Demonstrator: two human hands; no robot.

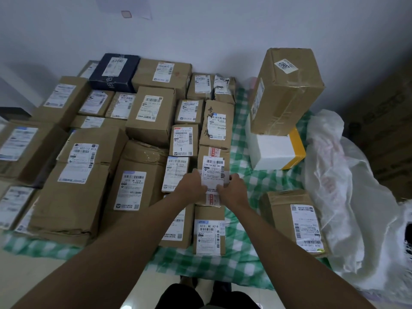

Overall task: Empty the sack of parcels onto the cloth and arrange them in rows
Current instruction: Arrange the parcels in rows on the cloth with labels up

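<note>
Near the middle of the frame, both hands are gripping a small brown cardboard parcel with a white barcode label and red-printed tape [213, 175]. The left hand [192, 182] is curling its fingers over the parcel's left edge, and the right hand [231, 186] is curling round its right edge, thumb lying on the label. The parcel is sitting at the right end of the packed rows, touching the labelled boxes above, below and to its left.

The green-and-white checked cloth [240, 246] is lying across the floor, showing bare in the centre right and lower middle of the frame. Rows of brown cardboard parcels [89, 175] are covering its left and centre, tightly side by side, with a dark navy box [113, 72] standing among them at the upper left.

In the upper right, a tall brown carton [287, 90] is resting tilted on a white foam box with yellow tape [274, 150]. Below these, in the lower right, another brown labelled box [294, 221] is lying alone on the cloth, just beside the crumpled white woven sack [347, 208] slumping along the right edge.
</note>
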